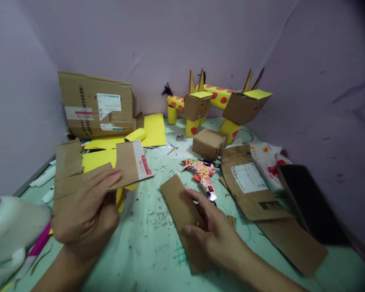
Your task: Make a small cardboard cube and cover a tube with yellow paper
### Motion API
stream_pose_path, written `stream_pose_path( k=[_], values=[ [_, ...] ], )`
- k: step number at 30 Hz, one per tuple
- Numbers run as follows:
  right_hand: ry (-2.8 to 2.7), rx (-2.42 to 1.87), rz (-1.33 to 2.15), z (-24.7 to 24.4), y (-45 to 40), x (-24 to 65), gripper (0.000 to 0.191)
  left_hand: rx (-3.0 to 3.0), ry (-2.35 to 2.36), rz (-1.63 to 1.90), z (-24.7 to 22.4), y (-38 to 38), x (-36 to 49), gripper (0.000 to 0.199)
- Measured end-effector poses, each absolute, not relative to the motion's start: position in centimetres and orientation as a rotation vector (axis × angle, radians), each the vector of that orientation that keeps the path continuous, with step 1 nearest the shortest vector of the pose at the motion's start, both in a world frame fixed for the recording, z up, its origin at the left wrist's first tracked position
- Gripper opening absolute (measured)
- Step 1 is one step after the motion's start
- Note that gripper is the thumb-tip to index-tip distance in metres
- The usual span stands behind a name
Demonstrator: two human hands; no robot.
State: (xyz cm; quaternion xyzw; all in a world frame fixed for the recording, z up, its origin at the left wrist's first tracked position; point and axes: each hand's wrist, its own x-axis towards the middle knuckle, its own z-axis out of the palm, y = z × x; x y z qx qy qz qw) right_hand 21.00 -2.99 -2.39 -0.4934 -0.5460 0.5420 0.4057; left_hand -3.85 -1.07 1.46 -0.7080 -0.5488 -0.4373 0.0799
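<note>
My left hand (86, 207) is closed on a small cardboard piece (129, 162) with white and red tape along its right edge, raised over the left part of the table. My right hand (211, 225) has its thumb and fingers around a long brown cardboard strip (181, 219) at the front middle, tilted over the green tabletop. Behind the strip lies a flower-patterned glue gun (202, 174). Yellow paper (99, 159) and a larger cardboard piece (67, 162) are beside and behind my left hand.
Two spotted giraffe figures (197, 107) (245, 106) stand at the back beside a small box (209, 144). A large carton (99, 107) is back left. Flattened cardboard (252, 190) and a phone (313, 207) lie right; a white vessel (15, 227) stands left.
</note>
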Motion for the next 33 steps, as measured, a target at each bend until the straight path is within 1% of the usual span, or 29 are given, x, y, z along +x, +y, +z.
stream_pose_path(
  k=[3,4,5,8,12,13,15,18,22,25,29,33],
  values=[
    [-1.451,-1.31,1.342,-2.2,-2.5,20.6,0.028,-2.01,-1.498,-1.336,1.4,-1.1,-2.5,0.04],
    [-1.421,-1.33,1.369,-2.0,-2.2,20.5,0.023,-2.012,-1.476,-1.335,1.3,-1.1,-2.3,0.039],
    [-1.386,-1.341,1.392,-1.8,-1.7,20.4,0.024,-2.026,-1.465,-1.334,1.3,-1.1,-2.2,0.037],
    [-1.458,-1.298,1.31,-1.0,-0.5,20.4,0.041,-2.134,-1.435,-1.306,1.1,-1.4,-1.7,0.03],
    [-1.82,-1.177,0.838,0.5,-1.1,21.4,0.059,-2.413,-1.368,-1.297,-0.1,-3.1,-0.1,0.025],
    [-1.912,-1.114,0.777,0.7,-1.7,21.7,0.06,-2.487,-1.342,-1.296,-0.7,-3.7,0.4,0.026],
    [-2.053,-1.039,0.775,0.7,-3.2,22.1,0.054,-2.608,-1.305,-1.223,-1.8,-5.0,1.1,0.028],
    [-2.234,-0.951,0.736,-0.3,-4.8,22.0,0.042,-2.598,-1.277,-1.066,-3.1,-6.5,1.6,0.029],
    [-2.274,-0.853,0.652,-1.6,-5.3,21.4,0.036,-2.597,-1.234,-0.913,-3.2,-7.1,1.9,0.029],
    [-2.28,-0.864,0.648,-1.9,-5.3,21.1,0.032,-2.638,-1.236,-0.957,-2.6,-6.9,2.2,0.026],
    [-2.251,-0.979,0.542,-2.1,-5.5,21.3,0.029,-2.68,-1.301,-1.017,-2.2,-6.4,2.4,0.027],
    [-2.204,-1.032,0.562,-2.4,-5.4,21.7,0.026,-2.759,-1.196,-1.079,-1.8,-5.9,2.5,0.025]
  ],
)
